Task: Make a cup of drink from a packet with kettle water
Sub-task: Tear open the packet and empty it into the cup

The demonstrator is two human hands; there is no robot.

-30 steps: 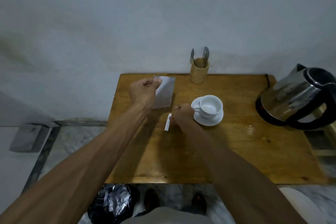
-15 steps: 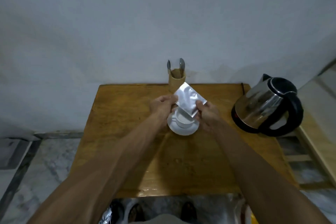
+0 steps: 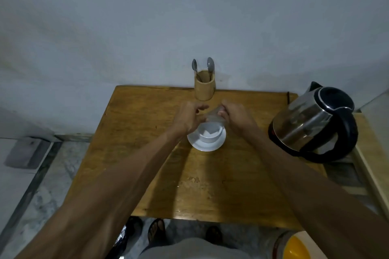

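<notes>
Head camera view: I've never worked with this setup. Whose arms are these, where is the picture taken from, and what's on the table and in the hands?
No machine here: these are a person's two bare arms, filmed by one wide-angle camera worn on their head, looking forward and down. The left hand and right hand together hold a small silvery packet, tipped over the white ceramic cup. The grip is partly hidden and the packet is blurred. The cup stands on a white saucer on the brown wooden table. At the table's far edge stands a tan wooden holder with two grey spoons. The steel kettle with black handle stands to the right, untouched.
</notes>
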